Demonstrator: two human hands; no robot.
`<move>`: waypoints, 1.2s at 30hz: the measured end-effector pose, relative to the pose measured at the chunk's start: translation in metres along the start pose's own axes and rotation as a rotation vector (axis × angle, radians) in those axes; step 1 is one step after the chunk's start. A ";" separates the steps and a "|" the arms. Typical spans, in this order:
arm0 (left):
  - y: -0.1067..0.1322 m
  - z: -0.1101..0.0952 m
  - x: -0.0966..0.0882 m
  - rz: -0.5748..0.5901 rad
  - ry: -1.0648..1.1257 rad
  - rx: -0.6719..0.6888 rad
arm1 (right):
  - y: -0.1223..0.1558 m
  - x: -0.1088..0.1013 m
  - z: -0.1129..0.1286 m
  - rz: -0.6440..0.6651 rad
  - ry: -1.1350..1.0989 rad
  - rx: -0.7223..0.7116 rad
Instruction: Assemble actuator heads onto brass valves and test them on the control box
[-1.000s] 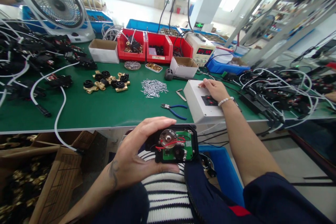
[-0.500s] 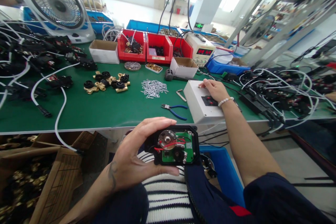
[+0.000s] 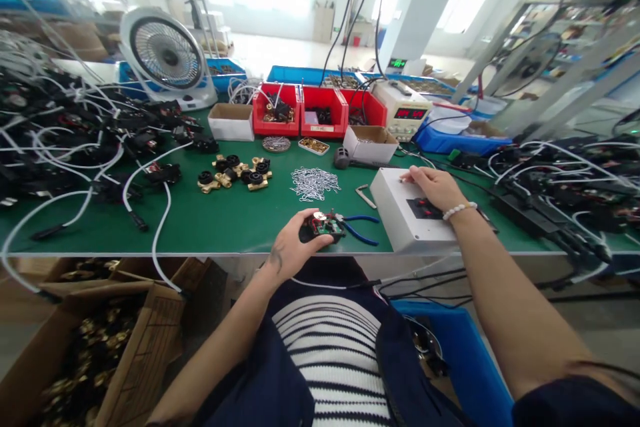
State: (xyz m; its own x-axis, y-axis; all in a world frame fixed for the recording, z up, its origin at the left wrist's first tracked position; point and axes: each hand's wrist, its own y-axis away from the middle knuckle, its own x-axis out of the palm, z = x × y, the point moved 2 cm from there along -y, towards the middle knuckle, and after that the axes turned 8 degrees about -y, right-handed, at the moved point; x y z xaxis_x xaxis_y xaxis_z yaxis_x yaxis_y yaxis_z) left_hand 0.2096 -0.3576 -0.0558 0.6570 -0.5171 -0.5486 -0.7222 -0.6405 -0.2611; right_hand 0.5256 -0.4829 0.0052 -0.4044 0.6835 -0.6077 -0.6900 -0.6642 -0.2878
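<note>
My left hand [image 3: 293, 243] grips a small black plastic housing [image 3: 306, 232] with a green circuit board [image 3: 327, 227] and red wires showing in its open side. It is at the front edge of the bench, beside blue-handled cutting pliers [image 3: 363, 230]. My right hand [image 3: 433, 185] rests on a white control box [image 3: 395, 213], its fingertips closed together at a small part on the top left; what they pinch is hidden. Black and red terminals [image 3: 423, 208] sit on the box below that palm. Behind the pliers is a heap of small silver wire hooks [image 3: 315, 183].
Brass fittings with black knobs [image 3: 233, 173] stand left of the hooks. Red bins [image 3: 325, 113], a white carton [image 3: 370, 143] and a power supply [image 3: 403, 110] line the back. Cabled black units pile up at both sides. A fan [image 3: 167, 57] stands back left.
My left hand has moved forward, away from my body, carrying the housing from in front of my chest to the bench edge. My right hand stays on the white box. The view has shifted.
</note>
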 end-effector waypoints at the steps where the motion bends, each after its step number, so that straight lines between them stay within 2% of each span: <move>1: -0.006 0.007 0.003 -0.001 -0.031 0.003 | 0.000 -0.001 0.001 -0.026 -0.020 0.014; 3: -0.014 0.018 0.000 -0.029 -0.093 0.011 | -0.001 -0.005 0.003 -0.108 -0.063 0.030; 5: -0.023 0.031 -0.014 -0.111 -0.162 -0.001 | -0.001 -0.014 0.005 -0.232 -0.098 0.030; 8: -0.039 0.054 -0.056 -0.309 -0.292 -0.088 | 0.006 -0.031 0.007 -0.507 -0.250 0.036; 10: -0.052 0.072 -0.090 -0.412 -0.378 -0.152 | 0.020 -0.036 0.012 -0.634 -0.385 0.022; 12: -0.065 0.089 -0.120 -0.461 -0.447 -0.206 | 0.041 -0.032 0.024 -0.620 -0.478 -0.027; 14: -0.073 0.103 -0.141 -0.423 -0.484 -0.234 | 0.068 -0.018 0.040 -0.511 -0.540 -0.083; 17: -0.071 0.114 -0.152 -0.339 -0.506 -0.243 | 0.111 0.014 0.067 -0.327 -0.616 -0.104; 19: -0.061 0.113 -0.149 -0.320 -0.516 -0.229 | 0.138 0.039 0.083 -0.182 -0.692 -0.074; 21: -0.048 0.102 -0.139 -0.303 -0.509 -0.186 | 0.162 0.063 0.095 -0.036 -0.783 -0.020; 23: -0.032 0.082 -0.123 -0.266 -0.475 -0.112 | 0.180 0.085 0.102 0.105 -0.882 0.052; 26: -0.007 0.036 -0.093 -0.202 -0.375 0.028 | 0.197 0.107 0.103 0.274 -1.026 0.150; 28: 0.009 0.001 -0.074 -0.157 -0.294 0.134 | 0.201 0.112 0.102 0.342 -1.116 0.169; 31: 0.031 -0.047 -0.054 -0.106 -0.090 0.388 | 0.202 0.107 0.105 0.382 -1.231 0.132; 33: 0.041 -0.066 -0.046 -0.099 0.032 0.464 | 0.204 0.100 0.110 0.383 -1.248 0.107; 36: 0.049 -0.077 -0.040 -0.089 0.172 0.492 | 0.209 0.092 0.115 0.364 -1.205 0.111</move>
State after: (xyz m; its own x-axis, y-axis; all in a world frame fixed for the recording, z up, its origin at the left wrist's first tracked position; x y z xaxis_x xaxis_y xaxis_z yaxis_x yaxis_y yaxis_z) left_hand 0.1642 -0.4121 0.0142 0.7163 -0.5853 -0.3800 -0.6514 -0.3654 -0.6650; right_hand 0.2754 -0.5241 -0.0260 -0.8300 0.3477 0.4362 -0.4469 -0.8824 -0.1470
